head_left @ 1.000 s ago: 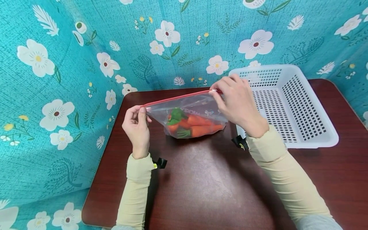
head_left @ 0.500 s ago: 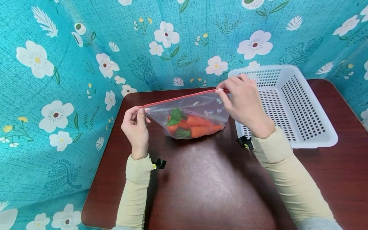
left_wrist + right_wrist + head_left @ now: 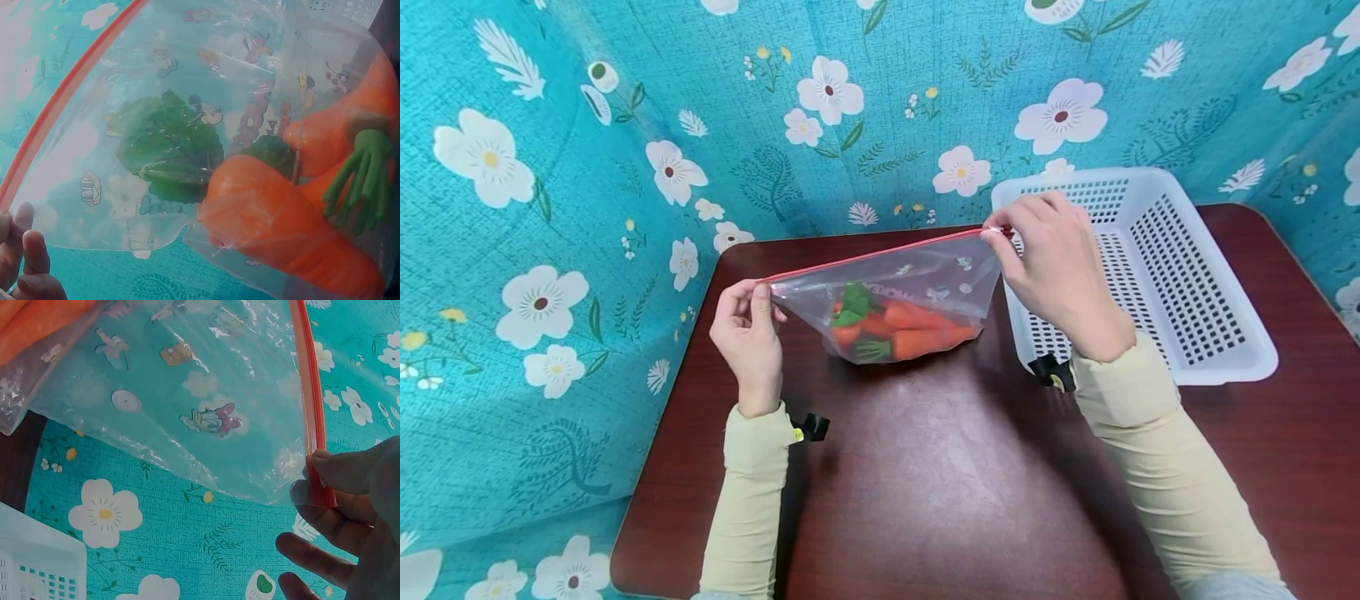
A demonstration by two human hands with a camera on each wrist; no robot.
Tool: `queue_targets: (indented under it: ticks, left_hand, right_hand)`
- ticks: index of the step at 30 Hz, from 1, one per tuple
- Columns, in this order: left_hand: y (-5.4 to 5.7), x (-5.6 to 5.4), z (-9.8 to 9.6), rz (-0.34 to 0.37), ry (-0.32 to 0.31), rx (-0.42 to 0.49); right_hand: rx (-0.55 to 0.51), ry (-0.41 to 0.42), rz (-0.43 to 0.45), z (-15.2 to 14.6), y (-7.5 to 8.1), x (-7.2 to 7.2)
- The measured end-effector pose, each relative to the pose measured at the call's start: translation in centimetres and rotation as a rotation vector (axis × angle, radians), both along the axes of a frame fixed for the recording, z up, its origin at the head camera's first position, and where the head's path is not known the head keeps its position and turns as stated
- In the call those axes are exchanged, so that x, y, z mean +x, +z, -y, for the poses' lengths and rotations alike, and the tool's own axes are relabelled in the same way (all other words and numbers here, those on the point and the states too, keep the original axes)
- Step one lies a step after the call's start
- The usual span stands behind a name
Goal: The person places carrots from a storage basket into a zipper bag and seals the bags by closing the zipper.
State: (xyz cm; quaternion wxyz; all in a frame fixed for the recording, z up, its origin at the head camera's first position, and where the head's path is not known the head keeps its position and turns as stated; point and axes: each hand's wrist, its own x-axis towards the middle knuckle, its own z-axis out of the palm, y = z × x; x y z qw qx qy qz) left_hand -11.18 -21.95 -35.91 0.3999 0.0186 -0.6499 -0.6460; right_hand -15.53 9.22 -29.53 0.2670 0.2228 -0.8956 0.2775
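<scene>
A clear zipper bag [image 3: 955, 279] printed with cartoon figures stands on the table, stretched between both hands. Several orange carrots [image 3: 925, 342] with green tops lie at its bottom, and a green leafy piece [image 3: 169, 147] shows through the plastic. Along the top runs a red zip strip [image 3: 872, 255]. My left hand [image 3: 748, 342] pinches the left end of this strip between thumb and fingers. At the opposite end, my right hand [image 3: 1052, 271] pinches the strip near the corner, where a small whitish bit shows at the fingertips in the head view.
A white perforated plastic basket [image 3: 1225, 367] stands on the right, just behind and beside my right hand. The dark red-brown table [image 3: 925, 483] has rounded corners. A teal flowered cloth [image 3: 880, 100] hangs along the back and left sides.
My right hand has slid rightward along the red zip strip to its right end. My left hand keeps its pinch, and the carrots stay in the bag with little movement.
</scene>
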Motion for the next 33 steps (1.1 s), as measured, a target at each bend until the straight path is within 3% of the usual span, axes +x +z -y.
queue_targets:
  ticks: [8,12,17,20,25,27,29,33]
  left_hand:
    - [0.2,0.0,-0.3,0.006,-0.04,0.041]
    - [0.1,0.1,-0.4,-0.004,-0.114,0.067]
    - [-0.6,0.1,-0.2,-0.001,-0.223,0.017]
    - [-1.1,0.2,0.1,0.074,-0.275,-0.041]
    - [-1.1,0.9,0.2,0.393,-0.404,-0.201]
    - [-0.9,1.2,0.2,0.477,-0.439,-0.249]
    - [-1.1,1.2,0.2,0.49,-0.441,-0.269]
    - [-0.7,1.1,-0.3,0.419,-0.366,-0.295]
  right_hand:
    - [-0.012,-0.013,-0.01,-0.4,-0.4,-0.1]
    - [-0.041,-0.011,0.021,-0.5,-0.6,-0.1]
    - [-0.069,-0.039,0.083,-0.6,-0.8,0.0]
    - [-0.101,-0.044,0.118,-0.7,-0.9,0.1]
    - [-0.173,-0.032,0.163,-0.8,-1.3,-0.1]
    - [-0.194,-0.028,0.175,-0.8,-1.5,-0.2]
    - [-0.205,-0.027,0.179,-0.8,-1.8,-0.4]
    - [-0.244,-0.035,0.222,-0.9,-2.0,-0.5]
